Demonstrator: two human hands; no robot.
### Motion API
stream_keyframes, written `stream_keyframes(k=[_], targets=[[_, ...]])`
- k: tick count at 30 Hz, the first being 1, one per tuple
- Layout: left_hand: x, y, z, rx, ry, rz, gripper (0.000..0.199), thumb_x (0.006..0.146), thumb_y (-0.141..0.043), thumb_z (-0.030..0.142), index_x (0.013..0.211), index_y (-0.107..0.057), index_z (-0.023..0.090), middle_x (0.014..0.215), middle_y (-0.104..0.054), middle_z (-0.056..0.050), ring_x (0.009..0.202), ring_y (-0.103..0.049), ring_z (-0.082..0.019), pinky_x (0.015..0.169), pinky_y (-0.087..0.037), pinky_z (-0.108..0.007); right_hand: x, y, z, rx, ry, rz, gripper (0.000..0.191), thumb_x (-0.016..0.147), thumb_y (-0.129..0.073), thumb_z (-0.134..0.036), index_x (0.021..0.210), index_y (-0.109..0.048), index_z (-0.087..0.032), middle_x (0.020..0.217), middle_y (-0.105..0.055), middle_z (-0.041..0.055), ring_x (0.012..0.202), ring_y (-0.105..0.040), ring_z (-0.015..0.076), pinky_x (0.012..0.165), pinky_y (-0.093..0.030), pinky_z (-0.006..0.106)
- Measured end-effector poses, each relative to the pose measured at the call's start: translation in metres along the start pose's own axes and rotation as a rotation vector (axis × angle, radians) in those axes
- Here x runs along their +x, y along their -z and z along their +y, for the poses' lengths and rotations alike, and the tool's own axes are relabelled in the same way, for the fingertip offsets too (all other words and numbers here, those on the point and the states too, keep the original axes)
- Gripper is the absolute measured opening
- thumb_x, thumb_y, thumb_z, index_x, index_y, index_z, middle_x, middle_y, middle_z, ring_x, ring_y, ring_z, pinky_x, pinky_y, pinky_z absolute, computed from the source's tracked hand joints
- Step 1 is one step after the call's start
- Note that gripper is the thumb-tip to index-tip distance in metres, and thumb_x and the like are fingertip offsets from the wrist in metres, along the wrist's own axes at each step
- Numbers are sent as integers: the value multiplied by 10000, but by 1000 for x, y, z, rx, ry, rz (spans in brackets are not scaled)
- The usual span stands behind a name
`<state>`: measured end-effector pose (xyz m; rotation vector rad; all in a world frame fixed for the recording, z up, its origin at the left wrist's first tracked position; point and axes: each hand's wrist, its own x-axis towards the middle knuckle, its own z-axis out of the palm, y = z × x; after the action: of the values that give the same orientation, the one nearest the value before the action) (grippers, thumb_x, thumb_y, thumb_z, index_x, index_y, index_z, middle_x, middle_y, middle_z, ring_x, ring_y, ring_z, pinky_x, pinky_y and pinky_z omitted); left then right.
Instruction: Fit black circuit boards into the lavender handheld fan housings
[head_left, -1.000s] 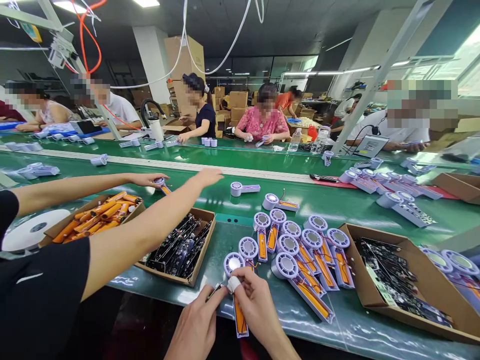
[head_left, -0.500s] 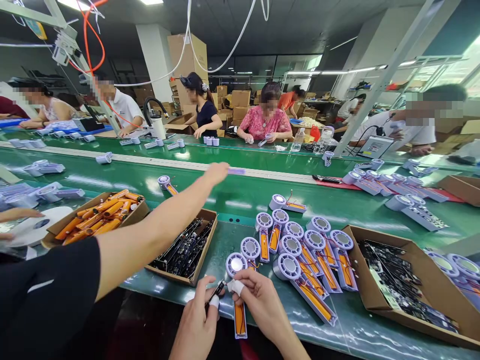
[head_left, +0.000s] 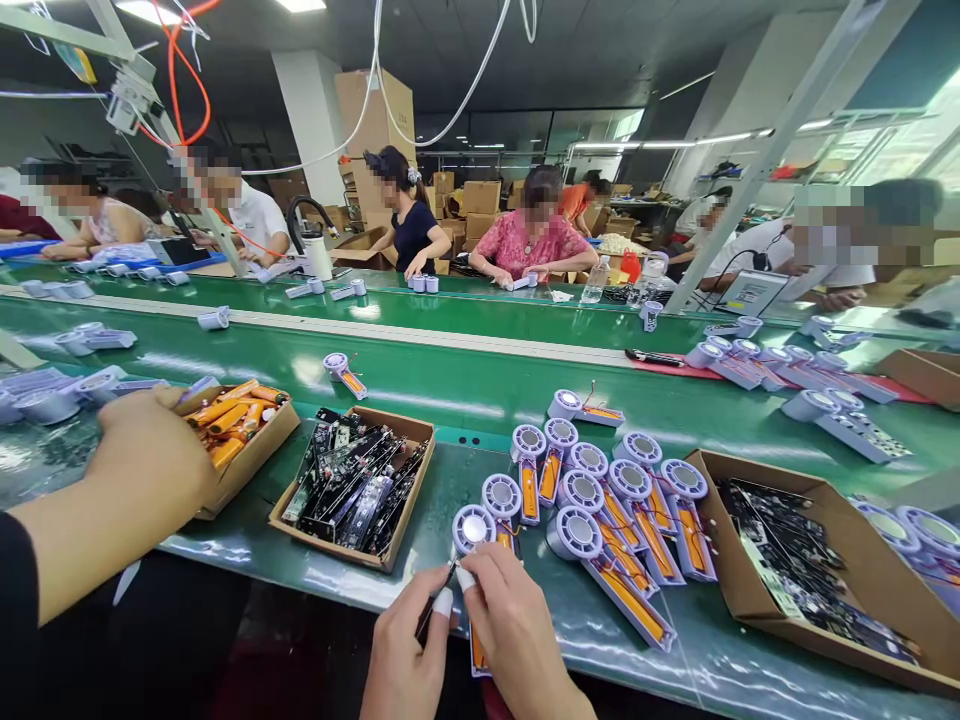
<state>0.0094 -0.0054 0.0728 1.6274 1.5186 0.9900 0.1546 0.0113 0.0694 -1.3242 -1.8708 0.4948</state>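
Note:
At the bench's near edge, my left hand pinches a thin black circuit board between thumb and forefinger. My right hand meets it at the board's upper end, its fingers closed on something small that they hide. White covers show on some fingertips. Just beyond and partly under my right hand lies a lilac fan-shaped housing with an orange cell in its handle. Several similar housings with orange cells and thin wires lie to the right.
A carton of circuit boards stands left of my hands, another at the right. A co-worker's arm reaches by the carton of orange cells. Across the green belt sit several people.
The co-worker's arm has drawn back from over the belt to the left, uncovering the near carton of boards. My hands have come closer together around the board's end. Some housings on the belt have shifted right.

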Motion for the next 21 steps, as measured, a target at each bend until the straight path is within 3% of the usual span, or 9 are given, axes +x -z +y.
stream_keyframes(k=[3, 9, 13, 18, 21], targets=[[2, 0, -1, 42, -69, 43, 305, 852, -521, 247, 1072, -725, 191, 1116, -741, -121, 1008, -705, -268, 887, -574, -376, -3, -2, 6, 49, -20, -18, 192, 940, -414, -103, 942, -567, -219, 930, -607, 45, 856, -585, 195, 762, -450, 299], [12, 19, 5, -105, 24, -120, 245, 864, -557, 267, 1019, -741, 223, 1024, -751, -87, 879, -707, -225, 756, -599, -298, 12, 21, 14, 303, -33, -195, 266, 916, -497, -91, 1095, -625, -241, 909, -614, 10, 796, -582, 150, 743, -455, 256], [16, 23, 1, -164, 52, -210, 239, 892, -539, 297, 1021, -726, 223, 1085, -722, -81, 833, -678, -196, 693, -582, -266, 18, 28, 9, 365, -22, -244, 224, 930, -510, -128, 942, -709, -231, 901, -641, 31, 857, -603, 171, 765, -452, 264], [11, 12, -6, -127, 35, -158, 266, 910, -514, 306, 1081, -698, 220, 1111, -710, -90, 896, -673, -213, 763, -570, -296, 17, 24, 3, 270, -82, -166, 214, 955, -492, -213, 947, -706, -222, 853, -631, 37, 813, -578, 186, 722, -425, 271], [3, 7, -5, -150, 43, -108, 316, 914, -504, 383, 1135, -684, 246, 1164, -704, -89, 995, -665, -244, 863, -554, -347, 16, 29, 6, 372, -186, -216, 273, 980, -461, -303, 878, -699, -214, 718, -598, 0, 686, -538, 159, 639, -394, 251]])
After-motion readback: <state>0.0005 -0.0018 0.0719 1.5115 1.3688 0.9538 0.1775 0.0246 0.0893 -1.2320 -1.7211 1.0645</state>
